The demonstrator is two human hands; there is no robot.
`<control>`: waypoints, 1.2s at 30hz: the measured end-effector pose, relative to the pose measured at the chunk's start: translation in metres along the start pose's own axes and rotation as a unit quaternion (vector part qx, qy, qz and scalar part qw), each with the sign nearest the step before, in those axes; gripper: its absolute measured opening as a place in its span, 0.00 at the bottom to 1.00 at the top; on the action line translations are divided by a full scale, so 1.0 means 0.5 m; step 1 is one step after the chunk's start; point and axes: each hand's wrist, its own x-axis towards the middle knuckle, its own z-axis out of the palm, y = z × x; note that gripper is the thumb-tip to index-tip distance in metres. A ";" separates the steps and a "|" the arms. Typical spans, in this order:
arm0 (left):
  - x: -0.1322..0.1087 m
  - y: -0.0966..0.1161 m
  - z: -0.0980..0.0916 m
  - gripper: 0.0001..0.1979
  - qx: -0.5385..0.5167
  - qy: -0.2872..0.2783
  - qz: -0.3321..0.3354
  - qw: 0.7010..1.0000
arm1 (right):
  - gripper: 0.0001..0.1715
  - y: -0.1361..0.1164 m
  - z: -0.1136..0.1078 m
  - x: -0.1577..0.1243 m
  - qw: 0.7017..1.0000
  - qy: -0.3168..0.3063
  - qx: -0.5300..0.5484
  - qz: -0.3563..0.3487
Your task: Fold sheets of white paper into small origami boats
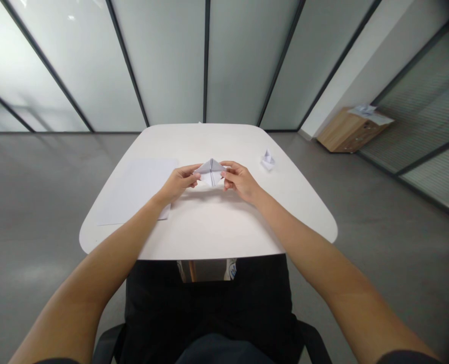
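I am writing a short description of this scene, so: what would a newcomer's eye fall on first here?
The eye goes first to the folded white paper, pinched between the left hand and right hand mid-table on the white table. A small paper boat sits to its right, and a flat paper sheet lies to its left. Far right stands a wooden cabinet.

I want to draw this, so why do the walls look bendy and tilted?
In the head view, the wide lens bends things: the wall frames lean outward, the table stretches toward the bottom, the arms look huge near the edges, and glare whitens the glass at upper left.
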 end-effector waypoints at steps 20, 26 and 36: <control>0.005 -0.017 -0.007 0.24 -0.033 0.049 -0.019 0.998 | 0.22 0.006 0.000 -0.004 0.999 -0.028 0.027 0.006; 0.004 -0.001 -0.005 0.28 -0.005 0.058 0.002 0.998 | 0.24 0.013 0.001 -0.001 1.000 -0.017 0.006 0.002; 0.001 0.007 0.003 0.26 -0.001 0.045 -0.018 0.999 | 0.19 -0.001 -0.001 -0.001 0.999 -0.005 0.033 0.006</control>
